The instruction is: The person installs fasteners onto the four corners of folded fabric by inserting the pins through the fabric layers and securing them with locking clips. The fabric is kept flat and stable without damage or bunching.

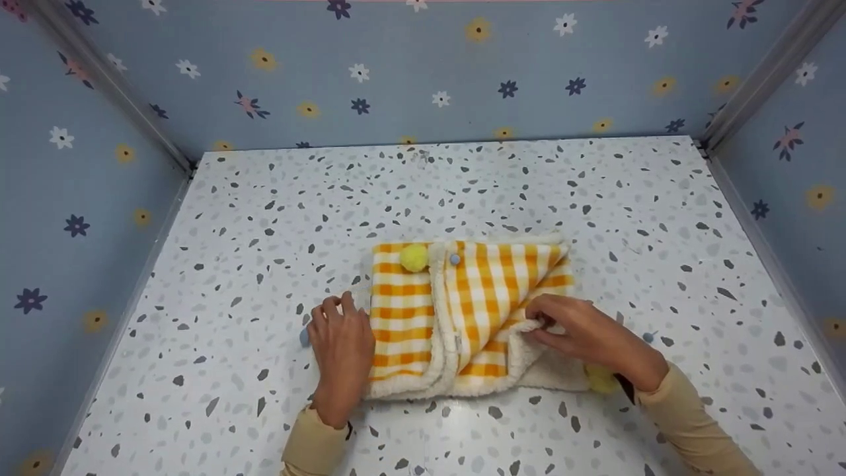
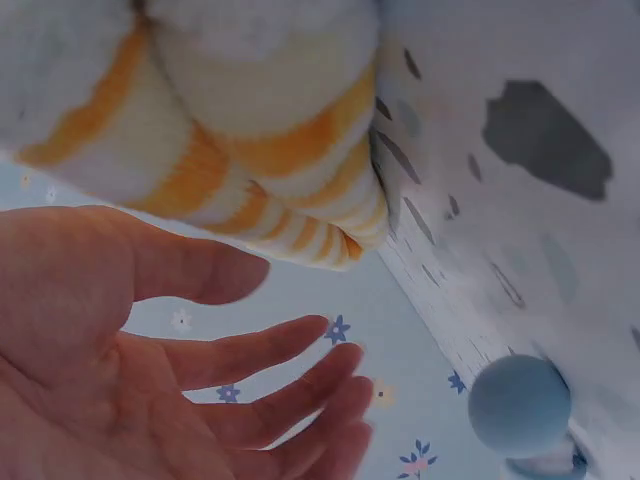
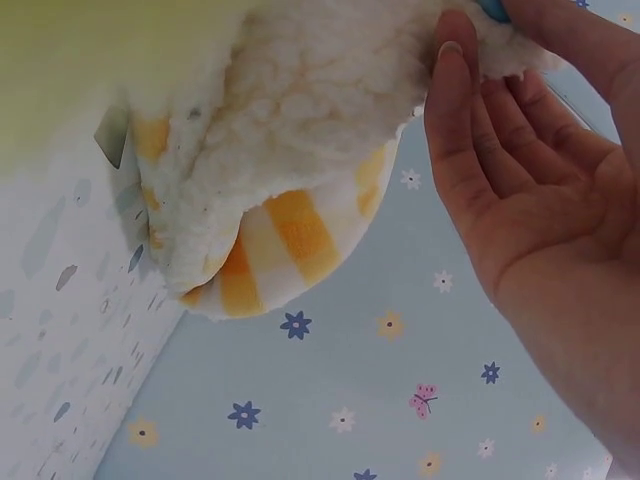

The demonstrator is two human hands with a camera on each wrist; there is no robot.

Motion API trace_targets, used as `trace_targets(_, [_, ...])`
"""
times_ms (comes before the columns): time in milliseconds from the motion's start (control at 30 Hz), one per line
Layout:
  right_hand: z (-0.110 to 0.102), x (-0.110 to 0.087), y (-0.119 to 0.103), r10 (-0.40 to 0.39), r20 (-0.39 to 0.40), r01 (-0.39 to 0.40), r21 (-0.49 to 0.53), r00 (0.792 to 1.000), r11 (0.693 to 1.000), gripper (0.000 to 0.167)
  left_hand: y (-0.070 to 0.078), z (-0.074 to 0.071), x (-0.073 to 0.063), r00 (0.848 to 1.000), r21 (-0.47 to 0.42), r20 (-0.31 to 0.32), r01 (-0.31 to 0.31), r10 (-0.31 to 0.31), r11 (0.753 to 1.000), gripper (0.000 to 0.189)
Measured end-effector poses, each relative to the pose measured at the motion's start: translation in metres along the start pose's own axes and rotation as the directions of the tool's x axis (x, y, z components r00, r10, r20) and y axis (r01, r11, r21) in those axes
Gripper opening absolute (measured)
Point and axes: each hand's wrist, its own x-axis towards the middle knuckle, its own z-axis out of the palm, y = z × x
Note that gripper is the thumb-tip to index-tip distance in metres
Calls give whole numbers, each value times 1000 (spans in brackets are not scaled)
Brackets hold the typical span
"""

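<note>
A yellow-and-white checked cloth [image 1: 403, 311] with a cream fleece lining lies folded over itself on the speckled table. My right hand [image 1: 585, 330] pinches its fleece edge [image 3: 330, 90] between thumb and fingers, lifting it off the layers below. A bit of blue [image 3: 493, 8] shows at those fingertips. Beside the cloth's left edge, my left hand [image 1: 344, 350] holds nothing, its fingers loosely bent and spread in the left wrist view. A yellow pom-pom [image 1: 414, 258] and a small blue ball [image 1: 455, 259] sit on the cloth's upper part.
A blue ball [image 2: 520, 405] lies on the table by my left hand. Another yellow pom-pom [image 1: 600, 378] is partly hidden under my right wrist, and a small blue ball [image 1: 648, 337] lies to its right. Blue flowered walls [image 1: 423, 73] enclose the speckled table [image 1: 449, 192].
</note>
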Motion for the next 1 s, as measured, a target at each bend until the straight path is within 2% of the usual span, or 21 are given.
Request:
trace_targets(100, [0, 0, 0, 3, 5, -3, 1, 1000, 1000, 18, -5, -2, 0, 994, 25, 83, 63, -65, 998, 40])
trace_targets(233, [0, 0, 0, 12, 19, -12, -1, 1000, 1000, 17, -10, -3, -2, 967, 54, 207, 140, -148, 989, 46])
trace_targets(333, [0, 1, 0, 13, 21, -13, 1, 1000, 1000, 17, -15, -3, -3, 958, 65, 238, 151, -162, 986, 45])
trace_targets(500, [2, 0, 2, -17, 2, 17, -1, 1000, 1000, 17, -20, -1, -5, 971, 65, 211, 102, -113, 993, 51])
trace_targets(567, [3, 0, 2, -22, 0, 22, -7, 1000, 1000, 17, -22, 0, -5, 980, 54, 181, 72, -81, 996, 53])
trace_targets(767, [2, -1, 2, -13, 9, 13, -7, 1000, 1000, 16, -26, 2, -5, 997, 57, 78, -9, 5, 998, 33])
trace_targets(1000, [2, 0, 3, -17, 19, 17, -3, 1000, 1000, 16, -28, 3, -2, 1000, 40, 21, -21, 21, 999, 18])
